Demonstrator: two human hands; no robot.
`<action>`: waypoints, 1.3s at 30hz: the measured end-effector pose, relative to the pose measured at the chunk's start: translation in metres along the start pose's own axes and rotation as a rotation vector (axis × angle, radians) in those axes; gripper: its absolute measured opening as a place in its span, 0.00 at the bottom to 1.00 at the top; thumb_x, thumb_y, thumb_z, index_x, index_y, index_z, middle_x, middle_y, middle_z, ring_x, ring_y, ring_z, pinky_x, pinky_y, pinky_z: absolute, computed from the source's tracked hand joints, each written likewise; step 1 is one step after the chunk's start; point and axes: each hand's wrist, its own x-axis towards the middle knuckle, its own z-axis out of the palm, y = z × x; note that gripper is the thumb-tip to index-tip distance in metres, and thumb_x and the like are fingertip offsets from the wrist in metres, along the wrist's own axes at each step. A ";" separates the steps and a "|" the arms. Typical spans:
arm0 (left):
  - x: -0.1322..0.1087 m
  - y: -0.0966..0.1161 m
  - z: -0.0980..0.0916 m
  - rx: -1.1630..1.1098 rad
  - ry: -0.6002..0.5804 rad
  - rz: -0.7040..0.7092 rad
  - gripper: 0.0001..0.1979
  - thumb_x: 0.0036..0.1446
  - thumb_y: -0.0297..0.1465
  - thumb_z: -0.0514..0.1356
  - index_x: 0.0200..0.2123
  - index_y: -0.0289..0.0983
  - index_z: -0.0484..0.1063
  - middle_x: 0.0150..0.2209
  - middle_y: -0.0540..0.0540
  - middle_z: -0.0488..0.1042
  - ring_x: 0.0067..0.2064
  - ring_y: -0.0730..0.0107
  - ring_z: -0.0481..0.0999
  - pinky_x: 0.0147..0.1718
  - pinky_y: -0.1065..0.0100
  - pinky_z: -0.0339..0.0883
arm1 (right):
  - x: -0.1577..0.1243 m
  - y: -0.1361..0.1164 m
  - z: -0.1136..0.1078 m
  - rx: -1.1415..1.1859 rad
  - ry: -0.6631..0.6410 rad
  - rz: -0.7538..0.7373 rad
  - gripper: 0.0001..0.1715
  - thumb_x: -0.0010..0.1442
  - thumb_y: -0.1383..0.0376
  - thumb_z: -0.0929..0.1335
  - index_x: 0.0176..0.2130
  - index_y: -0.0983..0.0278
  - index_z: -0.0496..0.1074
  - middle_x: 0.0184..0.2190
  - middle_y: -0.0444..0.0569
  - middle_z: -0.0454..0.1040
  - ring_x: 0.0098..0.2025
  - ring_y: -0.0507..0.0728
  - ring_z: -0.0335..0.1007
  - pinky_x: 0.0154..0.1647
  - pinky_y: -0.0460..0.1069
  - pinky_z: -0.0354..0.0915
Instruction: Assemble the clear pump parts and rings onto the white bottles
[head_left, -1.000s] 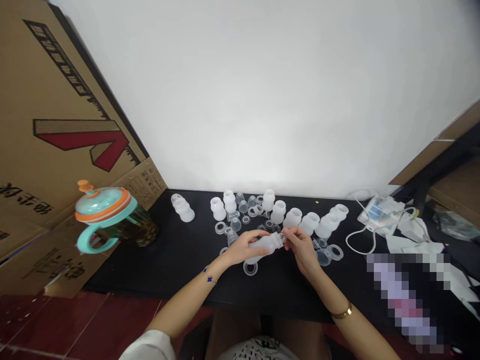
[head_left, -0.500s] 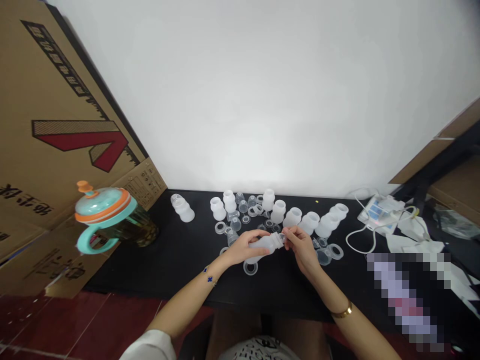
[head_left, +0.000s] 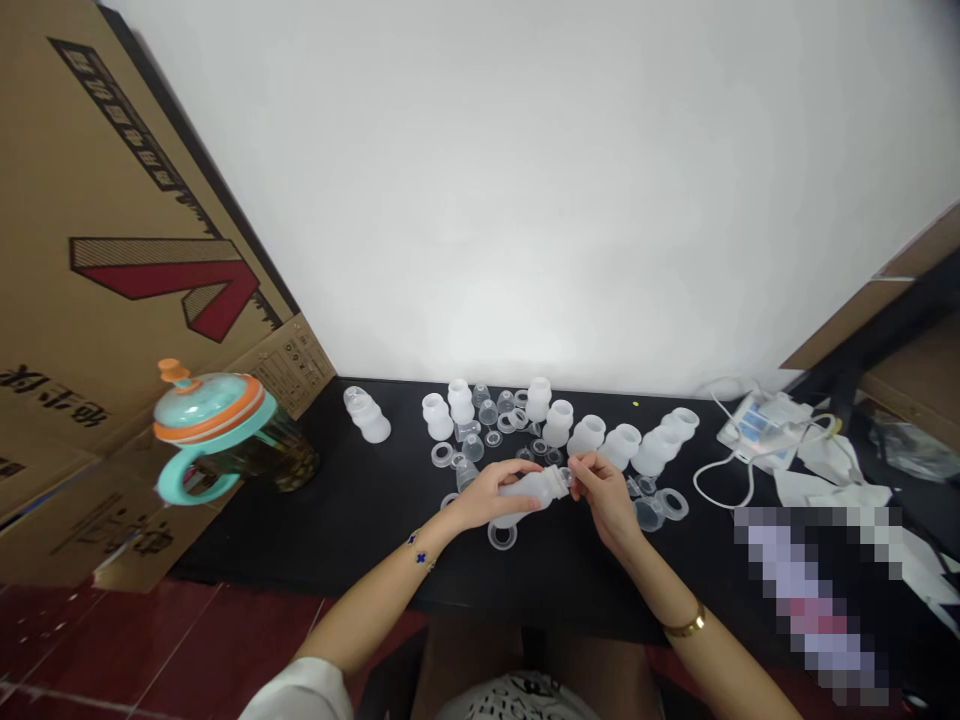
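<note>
My left hand (head_left: 486, 494) is wrapped around a frosted white baby bottle (head_left: 531, 491), tilted with its neck towards the right. At that neck sits a clear bottle nipple (head_left: 565, 478), its tip pinched between the thumb and fingers of my right hand (head_left: 604, 494). Part of the nipple is hidden by those fingers. A translucent collar ring (head_left: 502, 546) lies on the black table just below the bottle. Beyond my hands stand several open white bottles (head_left: 558, 424), with clear domed caps (head_left: 472, 447), rings and nipples scattered among them.
One bottle with a clear cap (head_left: 369, 418) stands apart at the left. Further left are a large tea jug (head_left: 247, 440) with a turquoise handle and a cardboard box (head_left: 150, 330). White cables (head_left: 724, 490), papers and a blurred-out patch occupy the right. A white wall borders the back.
The view has shifted very slightly. Both hands keep nearly the same position and grip on the bottle and nipple.
</note>
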 end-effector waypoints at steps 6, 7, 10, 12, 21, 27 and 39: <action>-0.001 0.004 0.001 -0.008 -0.005 0.002 0.28 0.52 0.41 0.70 0.54 0.35 0.72 0.44 0.42 0.78 0.41 0.61 0.78 0.38 0.67 0.69 | 0.000 0.000 0.001 -0.006 0.011 -0.013 0.26 0.48 0.54 0.79 0.19 0.63 0.65 0.23 0.42 0.67 0.21 0.48 0.58 0.20 0.46 0.55; -0.001 0.004 0.001 -0.008 -0.005 0.004 0.28 0.52 0.41 0.70 0.54 0.35 0.72 0.44 0.42 0.78 0.41 0.62 0.78 0.38 0.67 0.69 | 0.000 0.001 0.001 -0.006 0.012 -0.012 0.26 0.48 0.54 0.79 0.19 0.63 0.65 0.24 0.42 0.68 0.21 0.48 0.59 0.20 0.46 0.56; -0.001 0.004 0.001 0.002 -0.006 0.007 0.28 0.52 0.41 0.70 0.54 0.35 0.72 0.43 0.42 0.78 0.40 0.63 0.77 0.36 0.68 0.68 | 0.001 0.001 0.000 -0.010 0.017 -0.008 0.27 0.47 0.53 0.79 0.19 0.63 0.64 0.23 0.42 0.68 0.20 0.49 0.59 0.19 0.46 0.56; -0.001 0.004 0.001 0.007 -0.008 0.005 0.28 0.52 0.41 0.69 0.54 0.35 0.72 0.42 0.42 0.78 0.39 0.62 0.77 0.36 0.68 0.68 | 0.001 0.001 0.000 -0.015 0.011 -0.006 0.27 0.48 0.52 0.79 0.19 0.63 0.64 0.22 0.42 0.67 0.20 0.49 0.58 0.19 0.46 0.56; -0.001 0.003 0.001 -0.018 -0.013 0.038 0.29 0.52 0.41 0.70 0.56 0.38 0.72 0.54 0.40 0.74 0.48 0.57 0.77 0.47 0.62 0.70 | 0.000 -0.001 0.002 -0.043 0.009 0.005 0.28 0.48 0.51 0.79 0.19 0.62 0.64 0.21 0.41 0.65 0.21 0.50 0.59 0.20 0.46 0.56; -0.001 0.003 0.001 -0.006 -0.019 0.058 0.29 0.53 0.40 0.69 0.57 0.39 0.71 0.56 0.40 0.72 0.50 0.58 0.76 0.49 0.61 0.69 | -0.001 0.000 0.001 -0.043 0.004 0.008 0.28 0.50 0.51 0.78 0.19 0.62 0.63 0.19 0.41 0.65 0.21 0.50 0.58 0.20 0.46 0.56; -0.002 0.002 0.001 0.017 -0.023 0.042 0.31 0.52 0.42 0.69 0.59 0.42 0.70 0.52 0.41 0.71 0.40 0.66 0.76 0.42 0.65 0.69 | 0.000 0.002 0.000 -0.090 0.031 -0.005 0.28 0.50 0.50 0.78 0.20 0.62 0.63 0.17 0.39 0.62 0.20 0.50 0.58 0.20 0.46 0.56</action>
